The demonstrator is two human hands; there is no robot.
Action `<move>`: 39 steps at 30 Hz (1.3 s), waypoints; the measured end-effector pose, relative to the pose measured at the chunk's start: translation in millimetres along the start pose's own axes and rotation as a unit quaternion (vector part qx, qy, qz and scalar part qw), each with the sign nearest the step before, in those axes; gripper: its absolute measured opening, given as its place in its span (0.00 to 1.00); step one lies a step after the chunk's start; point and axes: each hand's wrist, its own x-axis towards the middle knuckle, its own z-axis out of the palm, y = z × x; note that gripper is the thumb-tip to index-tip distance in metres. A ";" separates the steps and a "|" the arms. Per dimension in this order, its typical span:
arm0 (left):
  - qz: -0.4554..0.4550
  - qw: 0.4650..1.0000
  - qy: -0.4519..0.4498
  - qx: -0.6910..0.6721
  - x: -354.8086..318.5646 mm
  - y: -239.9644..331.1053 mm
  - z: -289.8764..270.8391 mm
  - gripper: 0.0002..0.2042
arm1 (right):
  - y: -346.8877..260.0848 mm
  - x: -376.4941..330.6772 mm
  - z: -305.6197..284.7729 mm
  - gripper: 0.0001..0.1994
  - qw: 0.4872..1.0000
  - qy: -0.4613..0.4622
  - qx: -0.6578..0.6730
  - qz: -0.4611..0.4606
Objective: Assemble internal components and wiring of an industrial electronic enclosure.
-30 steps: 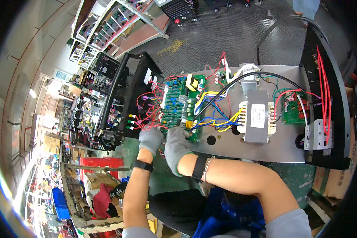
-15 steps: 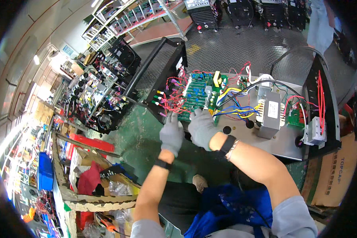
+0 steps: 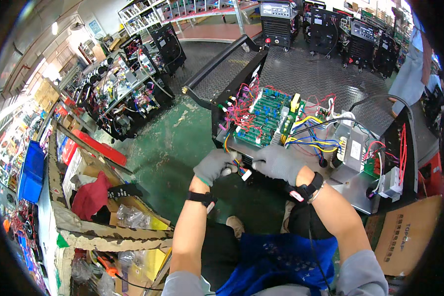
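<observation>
My left hand (image 3: pixel 214 166), in a grey glove, has its fingers closed around a bundle of coloured wires (image 3: pixel 226 142) that hangs off the chassis edge. A white plug connector (image 3: pixel 245 174) dangles at the end of the bundle, between my hands. My right hand (image 3: pixel 280 163), gloved alike, is beside the chassis's near edge with its fingers curled together; what they hold, if anything, is hidden. Just beyond lies a green circuit board (image 3: pixel 266 118) with red wires (image 3: pixel 240 108) along its left side. A grey transformer (image 3: pixel 349 150) stands further right on the metal base.
The chassis has a black front panel with a handle frame (image 3: pixel 214 69) and a black end panel (image 3: pixel 404 148). A cardboard box (image 3: pixel 404 237) is at lower right. A worn wooden rack (image 3: pixel 113 239) with a red cloth (image 3: pixel 91 197) stands at left. Machines (image 3: pixel 276 24) line the back.
Both hands have drawn back from the board's near edge, and the left now grips the wire bundle. The plug connector has come into sight. The view has shifted, so the chassis sits further right.
</observation>
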 end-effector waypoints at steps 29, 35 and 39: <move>0.305 0.928 0.194 -0.088 3.8 1.1 23.8 0.14 | -16.9 -13.1 14.6 0.14 0.936 -0.047 0.349 -0.017; 0.237 0.797 -0.149 -0.535 -0.8 3.7 9.4 0.16 | 0.6 -7.5 40.7 0.14 0.971 -0.095 0.085 -0.201; 0.236 0.707 -0.158 -0.647 0.5 10.2 22.2 0.17 | -16.5 -21.3 28.1 0.15 0.971 -0.143 0.060 -0.183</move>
